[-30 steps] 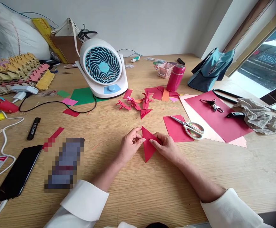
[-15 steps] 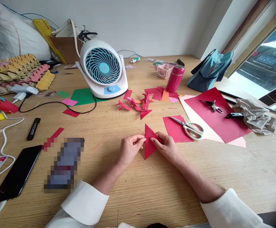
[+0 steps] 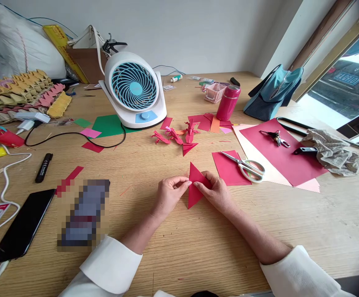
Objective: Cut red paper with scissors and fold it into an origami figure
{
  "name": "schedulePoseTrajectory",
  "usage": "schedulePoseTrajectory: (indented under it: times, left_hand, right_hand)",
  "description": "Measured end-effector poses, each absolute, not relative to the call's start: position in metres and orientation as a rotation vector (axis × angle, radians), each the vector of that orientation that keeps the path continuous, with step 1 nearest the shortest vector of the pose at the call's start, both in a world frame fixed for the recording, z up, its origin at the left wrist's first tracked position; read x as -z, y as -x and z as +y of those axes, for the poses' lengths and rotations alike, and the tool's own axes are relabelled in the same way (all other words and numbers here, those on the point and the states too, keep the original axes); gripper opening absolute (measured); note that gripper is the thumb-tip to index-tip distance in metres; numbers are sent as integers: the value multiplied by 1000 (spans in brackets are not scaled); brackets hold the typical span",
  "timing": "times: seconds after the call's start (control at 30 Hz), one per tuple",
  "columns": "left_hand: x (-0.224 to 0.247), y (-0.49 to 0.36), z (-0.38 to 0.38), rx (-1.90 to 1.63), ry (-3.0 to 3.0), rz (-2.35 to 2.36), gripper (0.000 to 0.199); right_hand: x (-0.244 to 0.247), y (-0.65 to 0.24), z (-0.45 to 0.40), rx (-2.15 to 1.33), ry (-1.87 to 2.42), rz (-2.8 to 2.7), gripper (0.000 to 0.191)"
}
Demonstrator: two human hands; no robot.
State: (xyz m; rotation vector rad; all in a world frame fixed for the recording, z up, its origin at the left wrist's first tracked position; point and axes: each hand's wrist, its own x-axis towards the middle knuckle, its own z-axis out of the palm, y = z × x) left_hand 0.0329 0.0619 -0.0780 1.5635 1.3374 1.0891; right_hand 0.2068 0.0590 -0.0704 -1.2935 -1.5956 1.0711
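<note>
A sheet of red paper, folded into a triangle, is held just above the wooden table between my two hands. My left hand pinches its long left edge with thumb and forefinger. On the other side, my right hand grips it, thumb on top and fingers curled behind, hiding the right corner. Beyond them lie several folded red paper cranes and a small folded red piece. Scissors with white handles rest on a stack of red paper squares to the right.
A white and blue fan stands at the back, with a pink bottle to its right. A large red sheet bears nail clippers and a black-handled tool. At left are a black marker, a black phone and cables.
The folded triangle has tilted very slightly, its top point shifting a little to the right. Both thumbs have moved closer together along its left edge.
</note>
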Motion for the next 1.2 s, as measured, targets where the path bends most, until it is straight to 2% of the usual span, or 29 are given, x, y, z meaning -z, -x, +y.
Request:
schedulePoseTrajectory:
  times: [0.47,0.77,1.0,1.2]
  left_hand:
    - [76,-28,65,-1123,-1577,1382,17]
    - [74,-28,65,-1108,-1615,1400,18]
    - [72,-31,63,-1113,-1629,1339,16]
    - [69,-31,61,-1204,-1871,1206,14]
  right_hand:
    - [79,-211,64,-1141,1282,-1418,38]
    - [81,-212,64,-1156,1270,-1439,38]
    - [83,-210,64,-1240,1171,-1414,29]
    - [80,-210,62,-1194,1053,-1471,25]
